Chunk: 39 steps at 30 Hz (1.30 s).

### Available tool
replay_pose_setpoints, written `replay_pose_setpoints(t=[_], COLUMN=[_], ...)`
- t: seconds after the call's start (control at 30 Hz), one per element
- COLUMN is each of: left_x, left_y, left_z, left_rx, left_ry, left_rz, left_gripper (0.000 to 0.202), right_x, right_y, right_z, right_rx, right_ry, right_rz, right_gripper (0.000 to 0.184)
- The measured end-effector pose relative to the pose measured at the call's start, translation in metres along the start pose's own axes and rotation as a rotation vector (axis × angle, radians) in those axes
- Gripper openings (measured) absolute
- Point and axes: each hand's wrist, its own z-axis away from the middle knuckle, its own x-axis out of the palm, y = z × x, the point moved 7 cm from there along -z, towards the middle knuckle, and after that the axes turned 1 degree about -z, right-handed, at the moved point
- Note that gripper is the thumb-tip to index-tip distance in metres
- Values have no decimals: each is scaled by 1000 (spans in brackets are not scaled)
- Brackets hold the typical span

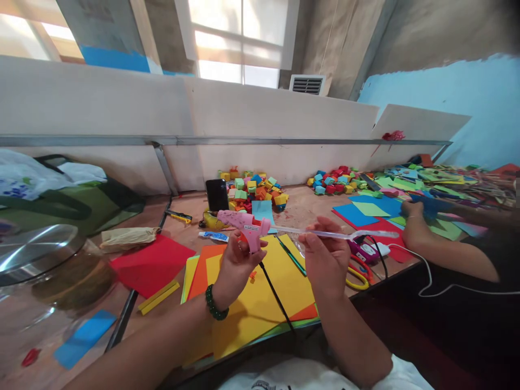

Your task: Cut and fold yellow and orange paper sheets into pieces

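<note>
A pink hot glue gun is gripped by its handle in my left hand, its nozzle pointing left. From its handle a black cord runs down across the yellow paper. My right hand pinches a long translucent glue stick, whose left part reaches the back of the gun. The stick's right end looks slightly bent. Below my hands lie stacked sheets of yellow and orange paper, with a dark green pen-like tool on top.
Piles of folded paper cubes sit at the back, beside a propped black phone. Scissors and a purple power strip lie right. Another person's arm reaches over coloured sheets. A glass jar stands left.
</note>
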Motion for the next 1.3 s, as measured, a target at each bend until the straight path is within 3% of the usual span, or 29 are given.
replay_pose_setpoints(t=[0.17,0.33,0.5,0.83,1.1,1.3], left_x=[2,6,7,4,7,9], left_y=[-2,3,4,-1,3,3], left_z=[2,5,6,6,8,9], left_rx=[-116,-141,-172,-162,-164,-84], left_ry=[-20,-26,-13,48,13,-6], left_rz=[-46,-3,10,-28,-55,-130], left_gripper=[40,38,36,31,32,32], right_x=[-2,6,11,25,19,29], right_y=[10,19,21,35,39,40], right_z=[-3,-4,0,7,15,17], right_rx=[62,173,190,317,344,343], right_ry=[3,-23,-9,-51,-79,-104], right_rz=[-95,-193,-211,-288,-243,-221], right_gripper=[23,35,41,45,34,43])
